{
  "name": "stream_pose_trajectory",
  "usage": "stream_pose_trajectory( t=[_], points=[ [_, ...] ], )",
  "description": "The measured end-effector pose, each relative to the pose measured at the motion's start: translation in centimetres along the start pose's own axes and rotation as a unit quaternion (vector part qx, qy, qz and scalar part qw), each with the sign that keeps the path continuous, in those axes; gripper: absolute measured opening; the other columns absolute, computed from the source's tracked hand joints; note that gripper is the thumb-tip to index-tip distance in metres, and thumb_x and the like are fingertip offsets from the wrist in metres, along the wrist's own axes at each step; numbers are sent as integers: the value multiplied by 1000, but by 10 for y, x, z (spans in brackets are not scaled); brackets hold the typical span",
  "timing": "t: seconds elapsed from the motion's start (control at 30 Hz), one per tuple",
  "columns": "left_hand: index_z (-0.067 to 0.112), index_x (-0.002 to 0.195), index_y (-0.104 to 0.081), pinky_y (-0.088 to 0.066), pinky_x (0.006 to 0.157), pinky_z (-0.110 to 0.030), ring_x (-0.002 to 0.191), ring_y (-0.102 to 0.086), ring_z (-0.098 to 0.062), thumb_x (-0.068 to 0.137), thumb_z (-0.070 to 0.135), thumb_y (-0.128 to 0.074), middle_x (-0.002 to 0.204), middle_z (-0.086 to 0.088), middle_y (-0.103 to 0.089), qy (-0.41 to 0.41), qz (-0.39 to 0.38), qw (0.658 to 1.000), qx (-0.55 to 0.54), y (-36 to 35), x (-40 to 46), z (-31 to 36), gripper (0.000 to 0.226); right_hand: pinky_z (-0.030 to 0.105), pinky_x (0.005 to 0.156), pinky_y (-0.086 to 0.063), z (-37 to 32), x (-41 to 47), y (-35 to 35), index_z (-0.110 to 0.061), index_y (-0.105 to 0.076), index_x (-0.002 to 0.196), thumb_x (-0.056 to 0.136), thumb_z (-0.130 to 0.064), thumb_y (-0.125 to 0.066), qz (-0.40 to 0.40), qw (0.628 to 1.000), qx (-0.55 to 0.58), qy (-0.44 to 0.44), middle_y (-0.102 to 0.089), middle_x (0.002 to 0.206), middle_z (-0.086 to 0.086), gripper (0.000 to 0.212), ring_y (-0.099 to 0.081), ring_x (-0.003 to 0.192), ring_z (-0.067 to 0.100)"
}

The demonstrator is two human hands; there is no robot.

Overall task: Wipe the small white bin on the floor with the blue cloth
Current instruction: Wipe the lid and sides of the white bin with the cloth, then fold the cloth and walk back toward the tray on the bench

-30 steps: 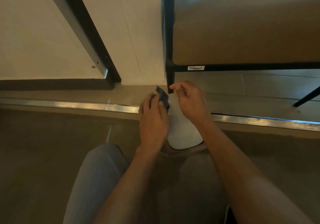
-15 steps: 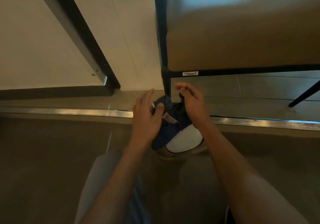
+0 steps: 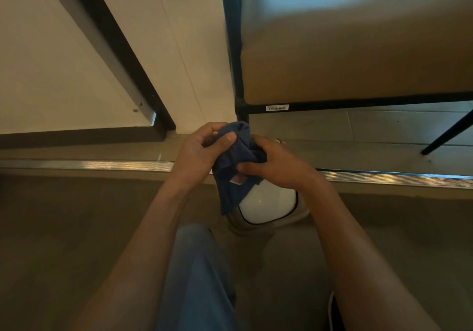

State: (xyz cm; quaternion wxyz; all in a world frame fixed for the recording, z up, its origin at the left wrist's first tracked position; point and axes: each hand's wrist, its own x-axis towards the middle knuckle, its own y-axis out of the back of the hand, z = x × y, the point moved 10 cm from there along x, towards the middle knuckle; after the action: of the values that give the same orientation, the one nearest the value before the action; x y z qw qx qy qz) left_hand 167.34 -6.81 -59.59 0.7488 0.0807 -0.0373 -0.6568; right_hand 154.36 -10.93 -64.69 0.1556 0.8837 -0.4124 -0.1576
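Nearest the camera, a knee in blue-grey trousers (image 3: 197, 274) pokes up between the two forearms, so the person looks to be crouched low over the job, and just beyond it sits the small white rounded plastic bin (image 3: 268, 206) on the dull brown floor (image 3: 64, 228), its smooth lid catching a glint of light. Right above the bin, both hands are working the crumpled dark blue cloth (image 3: 235, 167) with its little pale label: the left hand (image 3: 197, 151) has thumb and fingers pinched on the cloth's upper fold, the right hand (image 3: 279, 164) is clenched around the bunched middle, and the loose tail hangs down over the bin's left shoulder. My read is they're gathering the cloth into a tidy pad before the wipe proper, since most of the lid is bare and no flat palm is pressing on it. Past the hands, a ribbed metal threshold strip (image 3: 102, 165) runs left to right across the floor, then paler tiles (image 3: 332, 131), and far right a black-framed table (image 3: 358, 49) with a sticker on its rail stands over the tiles against a cream wall (image 3: 51, 62)
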Motion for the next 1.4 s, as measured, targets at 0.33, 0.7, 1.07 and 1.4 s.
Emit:
stream_pose_trajectory(
  t=[0.33,0.7,1.07,1.4],
  points=[
    [34,109,-68,-55,90,-24,101,-64,4,100,20,-58,101,23,-70,15,54,998,26,14,9,-9,19,33,91,-52,11,-17,5,-32,-54,128,89,-21,-68,-103,983,127,-88,-63,119,-2,43,-62,109,16],
    [21,95,-60,-53,75,-24,84,-62,-8,101,29,-59,87,7,-63,-50,116,980,156,7,5,-26,10,23,62,-46,11,0,12,-39,-60,116,91,-47,-63,50,997,-25,-60,-61,86,-14,26,-61,82,4],
    [29,111,-58,-53,77,-31,97,-59,-11,89,34,-69,106,7,-60,-42,114,932,341,-5,-31,-28,25,27,71,-49,11,-1,18,-26,-67,101,99,-32,-54,29,997,5,-72,-64,89,-4,15,-59,81,7],
    [8,110,-62,-49,76,-23,89,-59,-14,95,4,-62,104,-2,-60,-33,80,967,239,-25,-57,70,16,18,65,-44,-59,-55,62,-31,-59,105,101,-37,-49,4,990,34,-136,-60,94,-10,12,-58,80,-2]
  ],
)
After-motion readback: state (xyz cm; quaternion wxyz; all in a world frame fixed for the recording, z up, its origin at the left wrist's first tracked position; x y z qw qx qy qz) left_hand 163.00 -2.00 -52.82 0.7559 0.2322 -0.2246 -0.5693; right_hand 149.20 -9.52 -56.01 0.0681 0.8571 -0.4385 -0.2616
